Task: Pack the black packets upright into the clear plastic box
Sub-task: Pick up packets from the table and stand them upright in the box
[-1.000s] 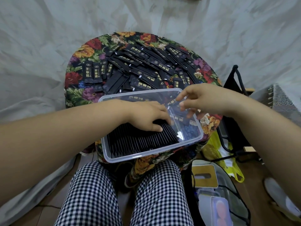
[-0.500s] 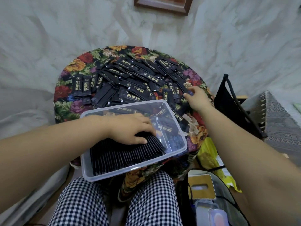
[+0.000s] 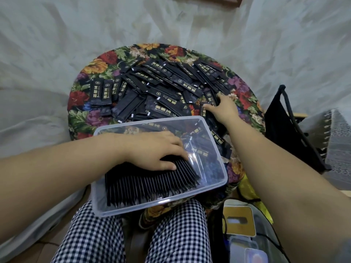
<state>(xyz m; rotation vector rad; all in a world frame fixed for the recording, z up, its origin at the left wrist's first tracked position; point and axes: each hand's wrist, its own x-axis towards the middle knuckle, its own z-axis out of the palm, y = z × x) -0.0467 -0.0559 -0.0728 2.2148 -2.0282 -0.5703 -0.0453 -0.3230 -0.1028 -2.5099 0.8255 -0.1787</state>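
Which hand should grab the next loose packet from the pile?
Right. The right hand already rests on the loose packets, while the left hand presses the upright row inside the clear box.

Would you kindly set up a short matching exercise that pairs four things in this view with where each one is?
Things:
1. left hand
2. right hand
3. clear plastic box
4. loose black packets

Places:
A. spread flat over the floral cushion
B. on the cushion's near edge, above the lap
C. resting on the upright row of packets inside the box
D. reaching onto the pile beyond the box's far right corner

Pairs: 1-C, 2-D, 3-B, 4-A
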